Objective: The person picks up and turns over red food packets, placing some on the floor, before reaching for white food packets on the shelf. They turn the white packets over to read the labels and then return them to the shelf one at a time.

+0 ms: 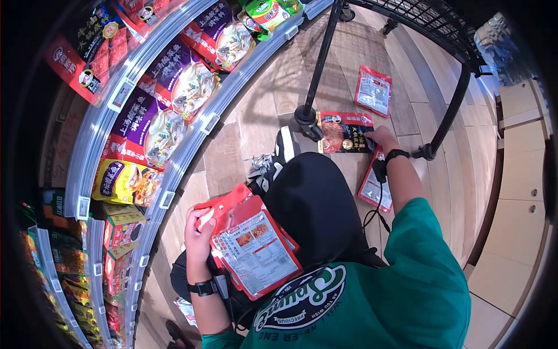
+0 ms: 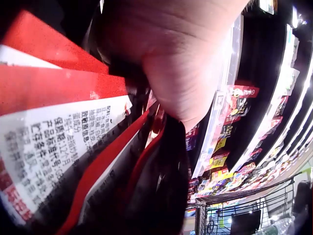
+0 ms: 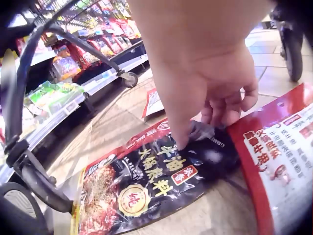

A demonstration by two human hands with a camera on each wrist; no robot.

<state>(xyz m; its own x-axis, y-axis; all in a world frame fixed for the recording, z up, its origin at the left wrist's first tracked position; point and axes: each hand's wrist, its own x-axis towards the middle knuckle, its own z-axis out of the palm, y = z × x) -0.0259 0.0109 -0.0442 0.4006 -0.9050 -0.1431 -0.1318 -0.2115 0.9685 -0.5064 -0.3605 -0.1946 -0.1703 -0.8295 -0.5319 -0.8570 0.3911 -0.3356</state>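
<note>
The left hand (image 1: 199, 232) grips a bundle of red packets (image 1: 258, 253) by their upper edges, resting over the lap with white label sides up. In the left wrist view, several red-edged packets (image 2: 54, 122) fan out beside that hand (image 2: 171, 63). At the floor, the right hand (image 1: 382, 137) is at the end of a black and red packet (image 1: 343, 132). In the right wrist view, the thumb of the right hand (image 3: 210, 83) touches this packet (image 3: 146, 181), with the fingers curled at its edge. Another red and white packet (image 3: 286, 152) lies beside it.
A black wire cart (image 1: 325, 64) on casters stands ahead, its wheel near the black packet. One more red packet (image 1: 374, 90) lies on the floor beneath it. Stocked shelves (image 1: 192, 136) curve along the left. Pale cabinets (image 1: 508, 215) stand at the right.
</note>
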